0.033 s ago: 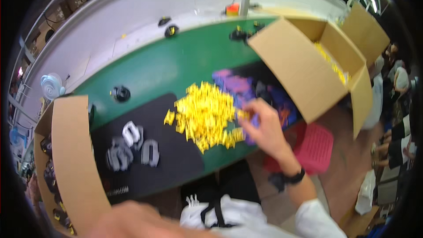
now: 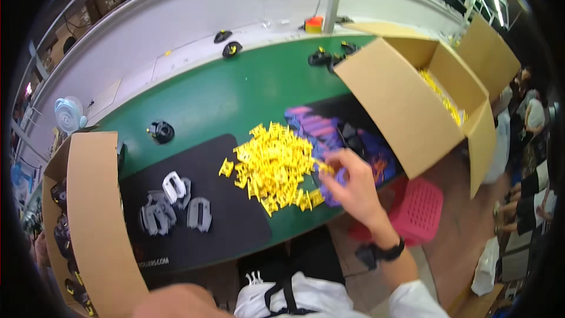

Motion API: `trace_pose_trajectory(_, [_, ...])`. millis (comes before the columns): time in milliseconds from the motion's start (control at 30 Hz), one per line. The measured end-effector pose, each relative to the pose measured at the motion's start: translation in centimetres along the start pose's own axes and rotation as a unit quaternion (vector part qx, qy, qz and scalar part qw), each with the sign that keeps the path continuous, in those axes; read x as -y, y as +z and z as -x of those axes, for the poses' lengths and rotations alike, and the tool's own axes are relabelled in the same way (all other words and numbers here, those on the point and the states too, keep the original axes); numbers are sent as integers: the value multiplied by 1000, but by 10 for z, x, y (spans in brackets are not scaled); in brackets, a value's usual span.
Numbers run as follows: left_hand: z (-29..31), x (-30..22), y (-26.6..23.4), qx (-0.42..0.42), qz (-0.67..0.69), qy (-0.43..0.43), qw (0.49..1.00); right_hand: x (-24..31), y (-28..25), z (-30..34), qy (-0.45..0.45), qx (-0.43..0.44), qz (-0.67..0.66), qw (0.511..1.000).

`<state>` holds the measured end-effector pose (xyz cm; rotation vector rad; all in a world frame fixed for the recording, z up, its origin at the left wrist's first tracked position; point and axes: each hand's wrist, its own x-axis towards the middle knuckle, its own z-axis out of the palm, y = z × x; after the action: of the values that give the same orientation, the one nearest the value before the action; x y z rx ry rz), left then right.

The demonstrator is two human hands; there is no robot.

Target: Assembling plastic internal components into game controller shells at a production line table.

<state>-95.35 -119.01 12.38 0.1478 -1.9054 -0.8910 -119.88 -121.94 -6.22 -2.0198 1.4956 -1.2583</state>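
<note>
Right hand (image 2: pixel 356 192) with 1 yellow piece (image 2: pixel 323 166)

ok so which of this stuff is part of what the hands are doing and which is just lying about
Seems part of it:
- right hand, pinching a small yellow piece
- yellow pile beside it
- cardboard box with yellow contents
- perhaps the grey parts on the mat

Seems just lying about:
- blue fan
- white bag on the floor
</note>
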Motion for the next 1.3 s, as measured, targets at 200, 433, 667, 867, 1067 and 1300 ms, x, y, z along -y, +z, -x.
trace_pose_trajectory(200, [0,18,-18,-25,65,24,997,28,-3,22,66,65,-32,995])
trace_pose_trajectory(433, [12,18,-37,-47,122,40,991,48,7,21,55,110,-47,991])
trace_pose_trajectory(667, [17,19,-35,-56,188,46,980,11,-9,43,172,-9,-224,959])
trace_pose_trajectory(867, [16,20,-31,-54,239,47,968,-7,-57,86,246,108,-247,931])
trace_pose_trajectory(1067, [16,21,-25,-43,284,43,957,-3,-32,105,247,181,-168,937])
trace_pose_trajectory(1300, [29,13,-28,-64,323,26,944,-2,1,97,316,77,-279,903])
